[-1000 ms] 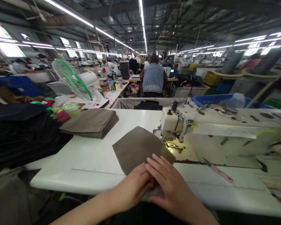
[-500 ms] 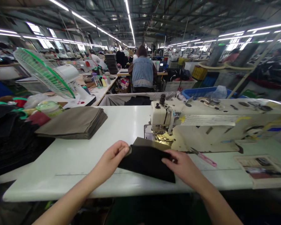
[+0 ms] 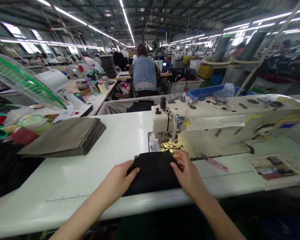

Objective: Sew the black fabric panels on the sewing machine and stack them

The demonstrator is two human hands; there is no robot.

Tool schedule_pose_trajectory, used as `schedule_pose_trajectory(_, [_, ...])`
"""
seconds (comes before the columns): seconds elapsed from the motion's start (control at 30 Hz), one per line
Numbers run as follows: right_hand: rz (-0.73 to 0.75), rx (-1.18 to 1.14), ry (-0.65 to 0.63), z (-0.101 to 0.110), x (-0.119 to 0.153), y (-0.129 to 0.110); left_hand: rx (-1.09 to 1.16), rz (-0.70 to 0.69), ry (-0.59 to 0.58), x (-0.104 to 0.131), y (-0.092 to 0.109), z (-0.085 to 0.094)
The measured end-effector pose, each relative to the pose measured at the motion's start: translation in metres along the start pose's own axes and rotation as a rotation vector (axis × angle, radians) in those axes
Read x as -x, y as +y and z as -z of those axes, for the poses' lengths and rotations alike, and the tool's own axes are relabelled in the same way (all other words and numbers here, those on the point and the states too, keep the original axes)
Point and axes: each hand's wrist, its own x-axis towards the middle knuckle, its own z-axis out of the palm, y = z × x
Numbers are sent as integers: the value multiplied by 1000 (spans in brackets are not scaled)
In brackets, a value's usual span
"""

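A piece of black fabric [image 3: 152,173] lies across the near part of the white sewing table, just in front of the sewing machine [image 3: 165,123]. My left hand [image 3: 123,175] pinches its left edge, thumb on top. At the right edge, my right hand [image 3: 186,168] grips the cloth between thumb and fingers. A small grey-brown corner shows under the black at the upper left; the rest of that layer is hidden. The far edge of the fabric is close to the lit needle plate [image 3: 171,146]. Pink-handled thread snips [image 3: 216,163] lie beside the machine, right of my right hand.
A stack of grey-brown fabric pieces [image 3: 67,136] sits on the table's left side, with a green-rimmed fan [image 3: 27,80] behind it. At the right is a small tray [image 3: 276,170] of tools. A person in a denim vest [image 3: 144,73] sits ahead, facing away.
The black fabric has been squared up and now covers most of the grey-brown piece. My left hand has shifted its hold, thumb now over the black. The view has turned slightly right.
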Motion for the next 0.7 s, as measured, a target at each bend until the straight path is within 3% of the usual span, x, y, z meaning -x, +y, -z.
schedule_pose_trajectory(0.1, [82,115,-18,3,5,-2,-93,-19,111,-5,4,-7])
schedule_pose_trajectory(0.2, [113,192,-10,3,6,-1,-134,-29,76,-15,2,-16])
schedule_pose_trajectory(0.3, [115,228,-29,3,5,-1,-189,-12,139,-19,-3,-22])
schedule_pose_trajectory(0.4, [103,243,-56,4,5,-2,-167,14,189,-16,-8,-23])
schedule_pose_trajectory(0.7, [55,287,-78,4,2,-3,-186,42,195,-16,-10,-24])
